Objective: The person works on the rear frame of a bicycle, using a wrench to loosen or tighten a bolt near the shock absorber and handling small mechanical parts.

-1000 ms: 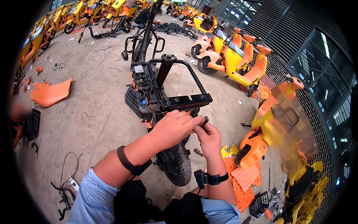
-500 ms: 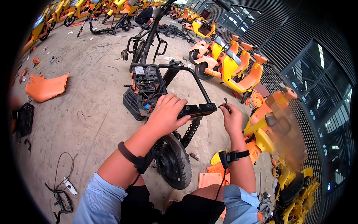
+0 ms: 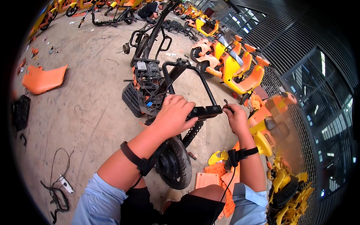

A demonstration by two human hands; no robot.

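Note:
A stripped black scooter frame with wiring and boxes stands before me, above its rear wheel and coil shock. My left hand grips the crossbar of the frame's loop, fingers curled over it and thumb along the near side. At the bar's right end, my right hand pinches a small bent black tool, apparently a hex key. Whether its tip sits in a bolt is too small to tell.
An orange panel lies left, loose cables lower left. Yellow-orange scooters line the right, with piled body parts below. A small screwdriver lies past the wheel. A co-worker crouches at the far end.
My hands, together a second ago, have separated: the left moved onto the crossbar, the right moved right with the bent tool to the bar's end. The view has shifted slightly.

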